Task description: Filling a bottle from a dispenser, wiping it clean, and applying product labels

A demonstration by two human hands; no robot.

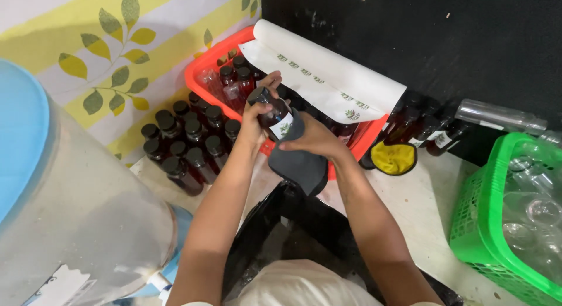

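Left hand (pixel 256 121): fingers wrapped around dark labelled bottle (pixel 274 114), gripping it above red crate (pixel 202 72). Right hand (pixel 313 139): closed on dark grey cloth (pixel 301 159), pressing it to the bottle's lower side. Bottle: long axis tilted, black cap pointing up-left, base toward the cloth.

Red crate (pixel 202 77), bright green basket (pixel 477 224), dark brown bottles (pixel 187 142) with black caps, a dark grey cloth (pixel 298 159), and a yellow-and-white striped wall (pixel 88 48) (olive leaf print).
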